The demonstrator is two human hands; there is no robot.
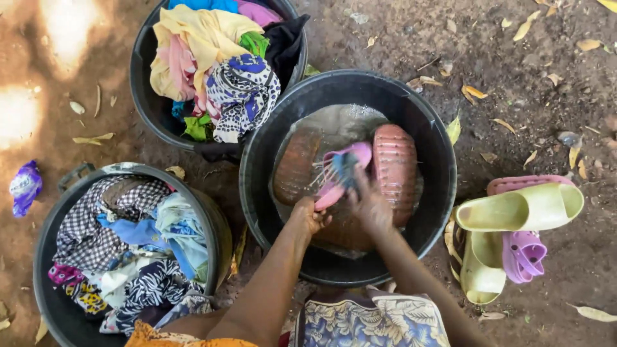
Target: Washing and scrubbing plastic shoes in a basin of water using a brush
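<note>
My left hand (309,215) grips the heel end of a pink sandal (340,177) held over a black basin (443,173) of soapy water. On top of the sandal rests my right hand (367,204), closed on a small scrubbing brush (344,168) pressed against it; the brush is blurred and partly hidden by my fingers. Two brown ribbed shoes (393,168) lie in the water, one on each side of the pink sandal.
A black tub (144,90) heaped with colourful clothes stands at the back left. Another tub (48,257) of clothes sits at the front left. Yellow-green slippers (520,209) and a purple clog (524,254) lie right of the basin on bare earth with dry leaves.
</note>
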